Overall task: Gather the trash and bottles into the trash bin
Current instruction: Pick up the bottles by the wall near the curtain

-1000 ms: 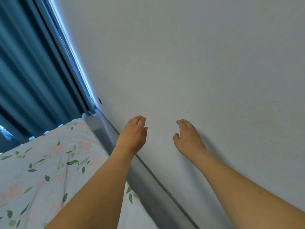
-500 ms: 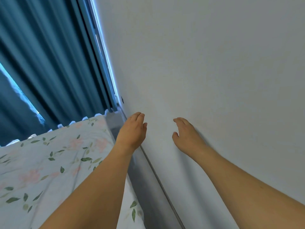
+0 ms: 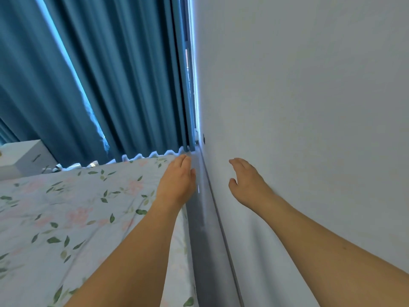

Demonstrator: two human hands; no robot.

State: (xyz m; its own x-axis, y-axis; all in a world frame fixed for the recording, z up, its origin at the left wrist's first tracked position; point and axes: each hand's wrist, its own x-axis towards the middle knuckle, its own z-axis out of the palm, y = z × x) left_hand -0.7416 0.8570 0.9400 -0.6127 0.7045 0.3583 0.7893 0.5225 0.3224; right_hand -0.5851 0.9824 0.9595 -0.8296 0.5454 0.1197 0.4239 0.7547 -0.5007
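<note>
No trash, bottles or trash bin appear in this view. My left hand [image 3: 177, 180] reaches forward over the right edge of the bed, fingers together and extended, holding nothing. My right hand [image 3: 247, 182] is stretched out in front of the white wall, fingers loosely apart and slightly curled, also holding nothing. The two hands are about a hand's width apart, on either side of the gap between bed and wall.
A bed with a floral leaf-print sheet [image 3: 73, 213] fills the lower left. A grey bed-frame edge [image 3: 204, 222] runs along the white wall [image 3: 309, 107]. Blue curtains [image 3: 110, 74] hang behind the bed. A white cabinet [image 3: 24, 156] stands at far left.
The view has swung left: the wall now takes only the right side, and more curtain, bed and a white cabinet have come into sight. Both hands stay outstretched and hold nothing.
</note>
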